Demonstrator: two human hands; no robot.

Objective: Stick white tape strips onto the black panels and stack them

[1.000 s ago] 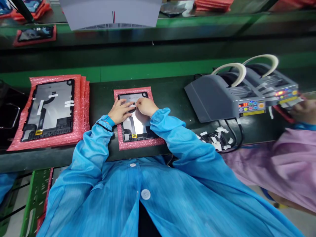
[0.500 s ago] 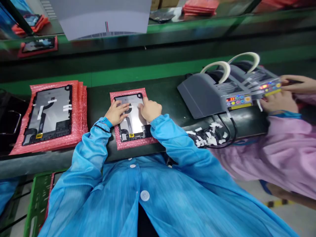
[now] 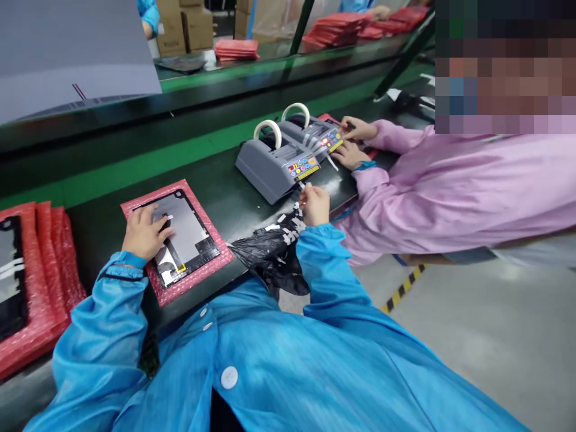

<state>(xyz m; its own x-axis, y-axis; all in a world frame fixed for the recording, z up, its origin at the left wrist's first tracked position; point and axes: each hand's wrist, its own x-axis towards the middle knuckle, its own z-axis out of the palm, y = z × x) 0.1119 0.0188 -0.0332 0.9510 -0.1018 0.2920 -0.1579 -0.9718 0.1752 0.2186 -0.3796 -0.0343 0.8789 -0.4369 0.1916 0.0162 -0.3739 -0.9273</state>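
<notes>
A tablet back panel [image 3: 182, 231] lies on a pink bubble-wrap sheet [image 3: 204, 273] on the dark workbench. My left hand [image 3: 143, 233] rests on the panel's left side, fingers curled down against it. My right hand [image 3: 314, 204] is raised at the front of the near grey tape dispenser [image 3: 274, 165], fingers pinched on a small white tape strip [image 3: 302, 185]. Both arms are in blue sleeves.
A second tape dispenser [image 3: 315, 133] stands behind the first, with a co-worker's hands [image 3: 353, 144] in pink sleeves at it. A black bag with white tape scraps [image 3: 274, 246] hangs at the bench edge. More panels on stacked pink sheets [image 3: 31, 282] lie at the left.
My right hand left the panel and reached right to the near dispenser, pinching a tape strip. The view swung right. My left hand stayed on the panel.
</notes>
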